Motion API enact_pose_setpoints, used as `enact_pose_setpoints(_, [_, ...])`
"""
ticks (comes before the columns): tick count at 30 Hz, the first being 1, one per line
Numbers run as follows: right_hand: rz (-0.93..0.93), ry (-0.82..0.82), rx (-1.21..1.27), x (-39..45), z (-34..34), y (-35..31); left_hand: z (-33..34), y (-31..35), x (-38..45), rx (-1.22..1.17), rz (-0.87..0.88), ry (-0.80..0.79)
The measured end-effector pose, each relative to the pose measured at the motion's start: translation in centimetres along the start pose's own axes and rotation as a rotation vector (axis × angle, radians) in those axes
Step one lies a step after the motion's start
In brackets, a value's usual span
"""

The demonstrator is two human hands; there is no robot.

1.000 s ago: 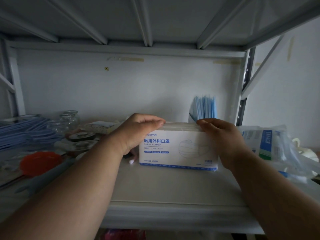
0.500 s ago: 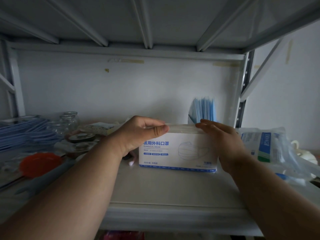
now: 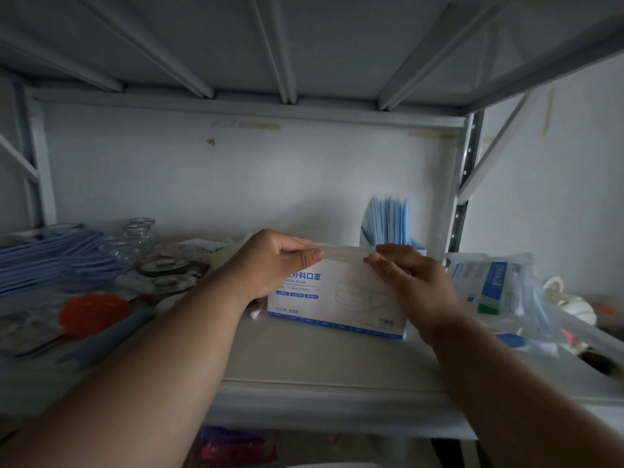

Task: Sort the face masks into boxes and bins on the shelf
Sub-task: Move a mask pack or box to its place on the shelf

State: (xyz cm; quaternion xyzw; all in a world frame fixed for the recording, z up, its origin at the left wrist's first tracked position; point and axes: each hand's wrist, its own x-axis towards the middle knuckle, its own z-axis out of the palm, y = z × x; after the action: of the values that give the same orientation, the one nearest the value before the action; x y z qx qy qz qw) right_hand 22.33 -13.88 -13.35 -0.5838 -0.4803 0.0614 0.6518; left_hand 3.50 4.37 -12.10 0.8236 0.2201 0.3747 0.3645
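Note:
A white surgical mask box (image 3: 341,304) with blue print stands on the shelf (image 3: 320,363) in the middle. My left hand (image 3: 270,265) pinches the left end of its top edge, where a thin pale flap or mask (image 3: 342,251) stretches across. My right hand (image 3: 408,282) pinches the right end of that same strip, its palm covering the box's right side. Behind the box a bundle of blue masks (image 3: 388,221) stands upright against the wall. A flat stack of blue masks (image 3: 44,258) lies at the far left.
Glass jars (image 3: 135,238), small tins and an orange lid (image 3: 94,314) crowd the shelf's left part. Clear plastic bags of packaged masks (image 3: 499,288) lie at the right. The shelf post (image 3: 461,211) rises behind the box's right end. The upper shelf hangs close overhead.
Both hands have shifted from resting over the box's top to pinching the pale strip along it. My right hand's fingers have curled and the strip has risen slightly.

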Motion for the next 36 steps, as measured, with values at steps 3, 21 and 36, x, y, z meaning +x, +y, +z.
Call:
enact_pose_setpoints(3, [-0.048, -0.05, -0.08, -0.4, -0.4, 0.0, -0.1, 0.2, 0.0, 0.06, 0.035, 0.05])
enact_pose_setpoints(21, [-0.117, -0.09, -0.266, -6.6, -2.6, -2.4, 2.7, 3.9, -7.8, 0.024, 0.004, 0.017])
enact_pose_setpoints(36, [-0.161, -0.124, -0.301, -8.4, -2.0, -3.7, 2.4, 2.9, -9.7, -0.073, 0.156, -0.016])
